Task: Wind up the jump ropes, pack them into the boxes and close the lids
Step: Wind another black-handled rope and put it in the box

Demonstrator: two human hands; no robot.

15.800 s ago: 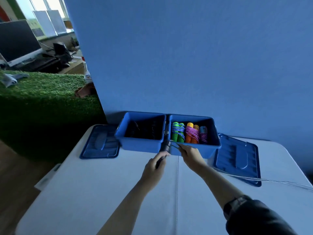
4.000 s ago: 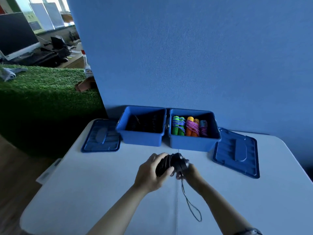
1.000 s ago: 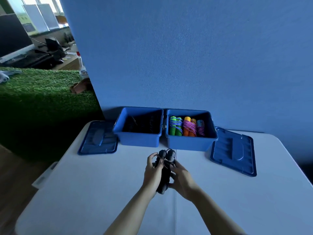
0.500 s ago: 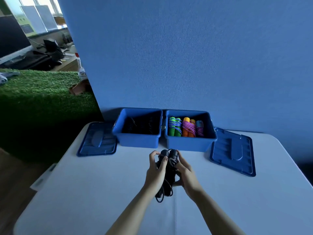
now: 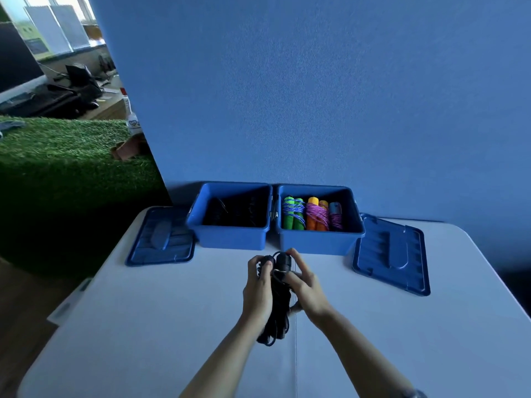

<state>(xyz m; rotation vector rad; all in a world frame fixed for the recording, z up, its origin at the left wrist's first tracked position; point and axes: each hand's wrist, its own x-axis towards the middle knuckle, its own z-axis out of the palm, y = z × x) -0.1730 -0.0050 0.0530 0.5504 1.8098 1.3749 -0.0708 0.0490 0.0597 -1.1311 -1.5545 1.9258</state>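
A black jump rope (image 5: pixel 278 308), wound into a bundle round its two handles, is held upright over the white table (image 5: pixel 143 326). My left hand (image 5: pixel 256 291) grips its left side; my right hand (image 5: pixel 305 285) holds the right side, fingers on the handle tops. Behind them stand two open blue boxes. The left box (image 5: pixel 230 239) holds dark ropes. The right box (image 5: pixel 319 242) holds wound green, orange and blue-handled ropes (image 5: pixel 311 215). A loop of the black rope hangs below my hands.
One blue lid (image 5: pixel 161 239) lies flat left of the boxes, another lid (image 5: pixel 393 257) lies right of them. A blue wall (image 5: pixel 316 96) rises just behind the boxes. Artificial grass and a desk with a monitor lie far left.
Over the last second the bundle has stayed between both hands, and my right fingers have shifted up onto the handle tops. The long loose tail seen four seconds ago is now wound in.
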